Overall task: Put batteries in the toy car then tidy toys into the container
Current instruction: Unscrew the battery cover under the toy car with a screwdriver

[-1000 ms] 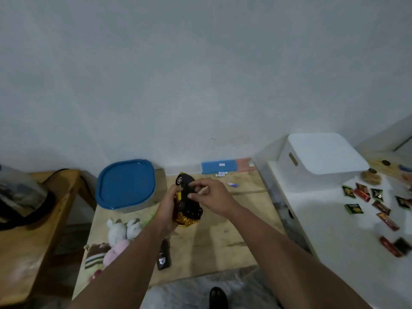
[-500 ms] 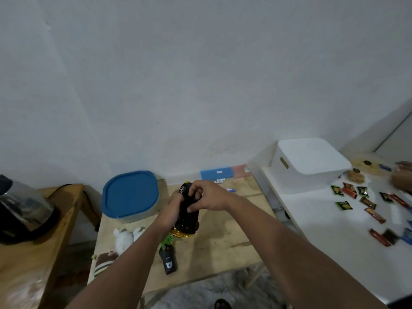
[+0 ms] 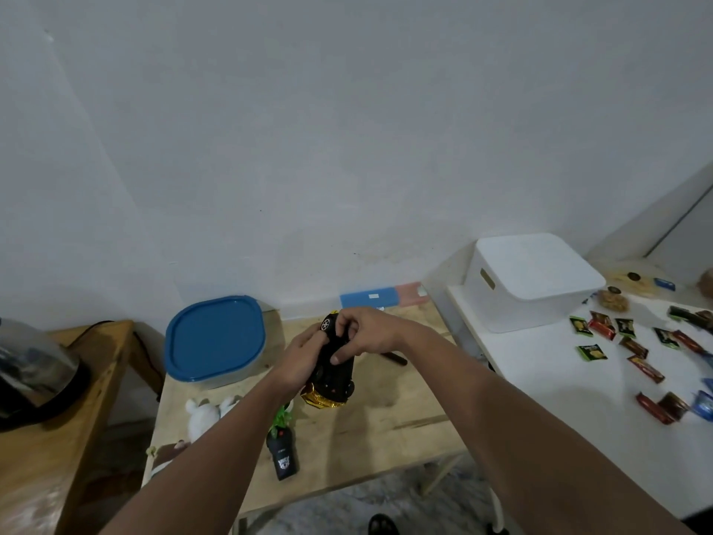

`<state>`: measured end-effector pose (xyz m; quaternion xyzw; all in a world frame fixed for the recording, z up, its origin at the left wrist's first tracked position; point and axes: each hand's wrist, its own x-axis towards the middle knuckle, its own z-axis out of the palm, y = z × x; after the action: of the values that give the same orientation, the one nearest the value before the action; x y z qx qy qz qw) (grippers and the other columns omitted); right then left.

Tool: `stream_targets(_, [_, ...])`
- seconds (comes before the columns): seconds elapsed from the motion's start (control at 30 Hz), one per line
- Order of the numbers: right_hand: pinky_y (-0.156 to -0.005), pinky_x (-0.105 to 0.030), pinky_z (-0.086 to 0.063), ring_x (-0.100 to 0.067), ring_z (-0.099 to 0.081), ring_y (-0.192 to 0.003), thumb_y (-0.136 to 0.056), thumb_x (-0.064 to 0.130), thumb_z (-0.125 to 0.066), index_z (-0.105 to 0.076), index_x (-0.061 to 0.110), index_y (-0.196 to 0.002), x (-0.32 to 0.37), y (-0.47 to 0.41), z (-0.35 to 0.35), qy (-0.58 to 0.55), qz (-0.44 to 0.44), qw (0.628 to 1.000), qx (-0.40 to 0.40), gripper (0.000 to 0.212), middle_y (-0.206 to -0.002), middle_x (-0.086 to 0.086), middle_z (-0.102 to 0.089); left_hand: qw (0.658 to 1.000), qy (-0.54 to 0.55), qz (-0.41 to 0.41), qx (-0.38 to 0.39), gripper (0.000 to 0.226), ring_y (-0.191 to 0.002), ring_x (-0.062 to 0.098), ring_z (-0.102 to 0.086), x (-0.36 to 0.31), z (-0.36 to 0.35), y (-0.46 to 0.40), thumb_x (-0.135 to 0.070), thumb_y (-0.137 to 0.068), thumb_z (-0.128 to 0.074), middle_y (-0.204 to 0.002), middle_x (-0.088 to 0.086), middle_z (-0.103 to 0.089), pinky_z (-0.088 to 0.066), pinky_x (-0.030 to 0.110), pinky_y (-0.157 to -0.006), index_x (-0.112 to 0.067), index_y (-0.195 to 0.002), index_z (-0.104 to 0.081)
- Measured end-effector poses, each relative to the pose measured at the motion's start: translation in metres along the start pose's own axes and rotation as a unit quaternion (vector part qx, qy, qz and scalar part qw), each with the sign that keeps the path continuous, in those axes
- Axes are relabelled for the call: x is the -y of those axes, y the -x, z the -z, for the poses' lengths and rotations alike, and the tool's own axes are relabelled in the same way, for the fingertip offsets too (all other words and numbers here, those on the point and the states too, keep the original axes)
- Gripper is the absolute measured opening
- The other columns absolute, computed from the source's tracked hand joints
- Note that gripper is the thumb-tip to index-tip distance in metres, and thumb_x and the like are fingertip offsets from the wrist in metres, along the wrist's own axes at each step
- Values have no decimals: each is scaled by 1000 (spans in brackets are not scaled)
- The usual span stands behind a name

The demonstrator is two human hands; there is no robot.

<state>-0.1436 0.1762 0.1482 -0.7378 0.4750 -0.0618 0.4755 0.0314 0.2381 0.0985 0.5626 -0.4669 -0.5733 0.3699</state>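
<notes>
Hands both curl round the upturned black-and-gold plastic toy car (image 3: 335,370): left hand (image 3: 302,361) cradling, right hand (image 3: 364,334) gripping above the wooden table (image 3: 386,426).

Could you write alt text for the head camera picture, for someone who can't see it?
Two hands, left and right, hold a black and gold toy car underside up over a wooden table. A blue-lidded container, plush toys and a black remote lie on the table.

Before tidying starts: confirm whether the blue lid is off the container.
No. The blue lid sits closed on the container at the wooden table's back left.
</notes>
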Motion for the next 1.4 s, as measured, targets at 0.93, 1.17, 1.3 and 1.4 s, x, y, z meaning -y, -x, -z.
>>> stream_targets(0.93, [-74,-24,-44,-6,-56,-77,-90,14,-73,-67,22,-92,-88,-58,101,58,33,992,111,10,-82,11,-61,991,-24,108,74,49,-81,19,-74,-25,-55,-104,-30,-78,-64,-96,6,-73,-59,40,-73,-24,-126,-61])
stream_targets(1.17, [-71,-22,-42,-5,-53,-72,-90,13,-72,-65,21,-93,-96,-66,107,74,47,989,123,11,-78,11,-58,995,5,96,38,31,-93,24,-77,-19,-67,-108,-17,-99,-62,-106,11,-77,-63,44,-81,-26,-129,-61])
stream_targets(1.3, [-70,-22,-41,-5,-52,-73,-90,13,-72,-65,21,-93,-99,-68,107,84,50,987,131,11,-79,11,-57,995,14,101,20,29,-96,25,-77,-14,-72,-108,-19,-102,-57,-108,12,-77,-64,43,-79,-26,-130,-62])
stream_targets(1.4, [-72,-25,-43,-7,-53,-75,-89,14,-73,-65,24,-90,-101,-69,107,89,49,985,139,12,-81,10,-58,992,32,116,24,31,-96,25,-76,-10,-71,-108,-17,-101,-59,-108,14,-76,-63,45,-77,-26,-130,-62])
